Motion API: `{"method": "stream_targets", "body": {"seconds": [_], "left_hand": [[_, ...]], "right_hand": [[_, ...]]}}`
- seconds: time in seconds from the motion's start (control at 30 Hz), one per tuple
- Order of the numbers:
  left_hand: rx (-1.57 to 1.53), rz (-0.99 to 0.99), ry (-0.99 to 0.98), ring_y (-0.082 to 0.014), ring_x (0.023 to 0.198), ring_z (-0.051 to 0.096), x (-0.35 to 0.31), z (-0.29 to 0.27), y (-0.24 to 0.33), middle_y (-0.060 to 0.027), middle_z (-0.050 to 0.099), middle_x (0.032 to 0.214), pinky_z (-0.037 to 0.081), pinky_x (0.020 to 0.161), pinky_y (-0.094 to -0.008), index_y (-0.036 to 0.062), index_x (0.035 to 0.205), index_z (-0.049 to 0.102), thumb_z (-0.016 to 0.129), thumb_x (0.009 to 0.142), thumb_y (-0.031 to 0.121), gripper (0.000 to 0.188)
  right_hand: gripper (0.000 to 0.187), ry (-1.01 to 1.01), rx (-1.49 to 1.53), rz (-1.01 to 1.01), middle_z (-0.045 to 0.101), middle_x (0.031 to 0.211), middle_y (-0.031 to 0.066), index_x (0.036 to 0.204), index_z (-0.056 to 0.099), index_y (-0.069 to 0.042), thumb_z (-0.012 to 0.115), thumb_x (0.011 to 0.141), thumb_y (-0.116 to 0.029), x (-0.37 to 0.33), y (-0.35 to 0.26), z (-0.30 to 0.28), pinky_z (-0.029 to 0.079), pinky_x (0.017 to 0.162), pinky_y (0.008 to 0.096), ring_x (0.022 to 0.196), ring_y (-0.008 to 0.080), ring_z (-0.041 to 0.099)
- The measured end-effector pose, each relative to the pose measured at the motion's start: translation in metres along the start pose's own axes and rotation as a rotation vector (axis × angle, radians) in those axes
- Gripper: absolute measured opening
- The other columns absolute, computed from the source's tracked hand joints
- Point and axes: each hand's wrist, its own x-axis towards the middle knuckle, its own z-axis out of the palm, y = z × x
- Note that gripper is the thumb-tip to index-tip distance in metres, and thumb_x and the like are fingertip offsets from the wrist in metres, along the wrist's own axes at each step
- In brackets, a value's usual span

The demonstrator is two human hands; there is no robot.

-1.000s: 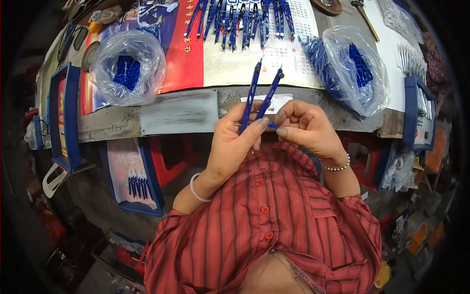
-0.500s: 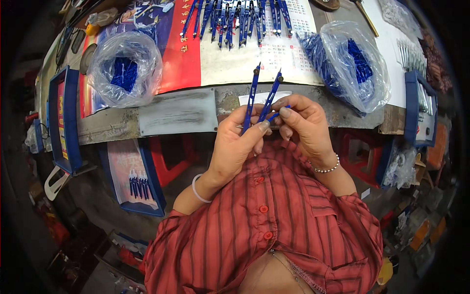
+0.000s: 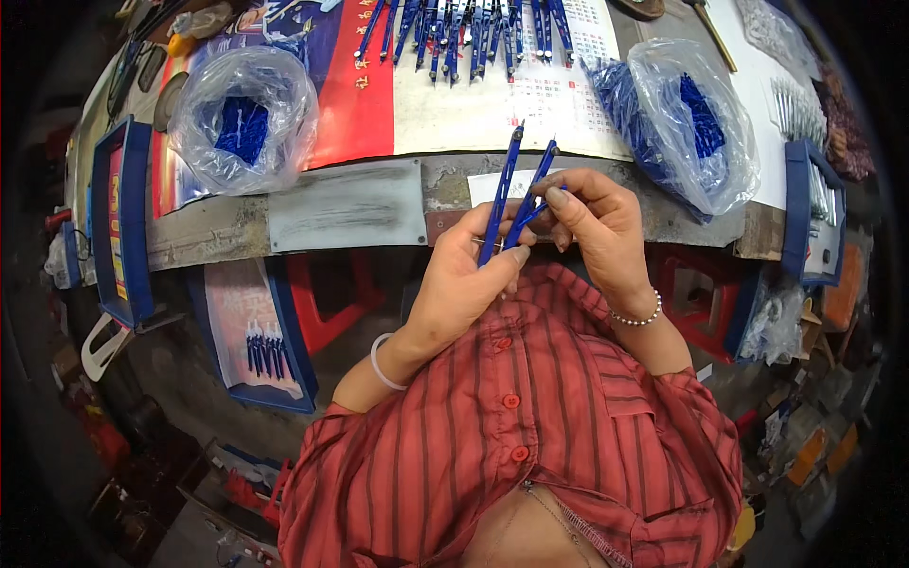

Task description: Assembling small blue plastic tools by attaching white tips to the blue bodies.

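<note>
My left hand (image 3: 464,270) is closed around a blue drawing compass (image 3: 504,189), whose two slotted legs point away from me and stand slightly apart. Thumb and fingers of my right hand (image 3: 606,222) pinch a short, narrow blue piece (image 3: 533,216) that slants against the compass. Whether this piece is joined to the compass I cannot tell; fingers cover part of it. Both hands are just over the near edge of the workbench (image 3: 445,189). More blue compasses (image 3: 464,38) lie in a row at the far side of the bench.
Clear plastic bags of blue parts stand left (image 3: 241,128) and right (image 3: 701,118). A grey plate (image 3: 346,210) lies at the bench edge. Blue trays sit at the left (image 3: 137,227), right (image 3: 793,208) and below the bench (image 3: 251,388). Red stools (image 3: 336,312) stand beneath.
The compass in my left hand has shifted slightly right. My right hand has risen a little with the blue piece, which now lies closer along the compass leg.
</note>
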Motion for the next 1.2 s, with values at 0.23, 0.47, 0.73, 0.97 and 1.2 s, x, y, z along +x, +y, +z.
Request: {"method": "stream_targets", "body": {"seconds": [0.23,0.47,0.73,0.97,1.2], "left_hand": [[-0.021,0.013,0.022,-0.0056,0.059,0.050,-0.005,-0.002,-0.010,-0.0032,0.059,0.093,0.038,0.050,-0.0180,0.0005,0.121,0.050,0.056,0.087,0.001,0.035],[-0.001,0.049,0.048,-0.0040,0.053,0.049,-0.003,-0.005,-0.019,-0.0033,0.060,0.077,0.040,0.047,-0.0189,-0.0009,0.109,0.055,0.055,0.091,0.011,0.021],[0.174,0.114,0.123,-0.0054,0.052,0.051,-0.006,-0.002,-0.004,-0.0034,0.061,0.074,0.041,0.047,-0.0190,-0.0011,0.106,0.056,0.052,0.091,0.006,0.018],[-0.645,-0.115,-0.405,-0.0182,0.049,0.057,-0.003,-0.036,-0.013,-0.0187,0.063,0.096,0.042,0.040,-0.0257,-0.0032,0.118,0.050,0.036,0.095,0.045,0.055],[-0.603,-0.003,-0.291,-0.0154,0.047,0.055,-0.037,-0.074,-0.012,-0.0154,0.058,0.088,0.040,0.038,-0.0226,-0.0021,0.092,0.056,0.051,0.093,0.026,0.029]], "right_hand": [[0.015,0.012,-0.342,-0.264,0.061,0.078,0.0031,0.098,0.063,0.002,0.059,0.090,-0.010,-0.003,0.013,0.004,0.039,0.053,0.0169,0.059,0.0037,0.050],[0.035,0.089,-0.395,-0.320,0.057,0.082,0.0037,0.116,0.050,0.002,0.064,0.084,-0.003,-0.008,0.021,0.016,0.042,0.057,0.0182,0.067,0.0041,0.051],[0.009,0.000,-0.047,0.031,0.057,0.070,-0.0012,0.087,0.059,-0.002,0.061,0.087,-0.011,0.007,0.004,0.017,0.038,0.049,0.0188,0.057,0.0034,0.049],[0.008,-0.321,0.187,0.130,0.057,0.073,-0.0007,0.093,0.059,-0.003,0.060,0.087,-0.009,0.018,-0.017,0.022,0.038,0.052,0.0199,0.059,0.0042,0.048],[0.018,-0.808,0.057,0.024,0.064,0.090,0.0079,0.102,0.061,0.003,0.059,0.087,-0.008,0.085,-0.046,0.059,0.047,0.063,0.0248,0.071,0.0108,0.057]]}}
